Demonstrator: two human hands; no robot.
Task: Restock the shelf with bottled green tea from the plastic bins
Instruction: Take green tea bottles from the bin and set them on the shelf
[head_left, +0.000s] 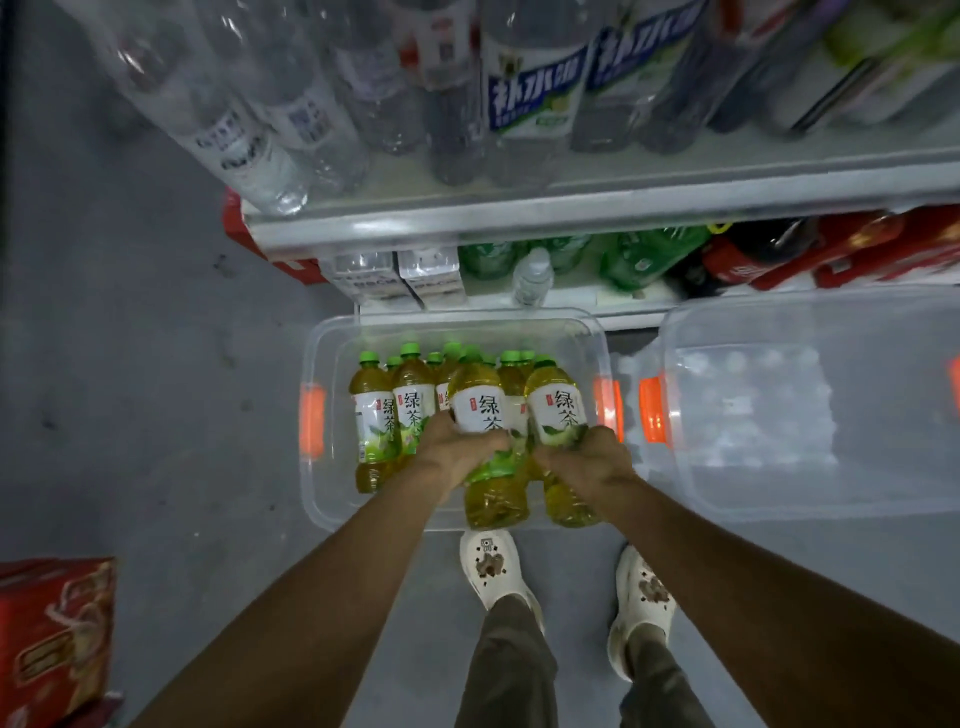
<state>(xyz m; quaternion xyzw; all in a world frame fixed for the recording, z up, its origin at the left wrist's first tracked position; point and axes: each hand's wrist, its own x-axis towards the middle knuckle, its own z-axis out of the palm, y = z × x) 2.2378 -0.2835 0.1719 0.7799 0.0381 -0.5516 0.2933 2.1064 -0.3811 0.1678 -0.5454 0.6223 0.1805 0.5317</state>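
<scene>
Two bottles of green tea are in my grip, one per hand, at the centre of the frame. My left hand is wrapped around the middle of the left bottle, fingers closed over the lower part of its label. My right hand is clamped the same way on the right bottle, just beside the first. Both bottles tilt with their green caps pointing toward the top of the frame, above the near edge of the clear plastic bin with orange latches. More green tea bottles stand upright in the bin's left half, packed close together. A second clear bin lies at the right of the frame. The shelf runs across the upper part, with water bottles standing on it. My white clogs show below the bin.
</scene>
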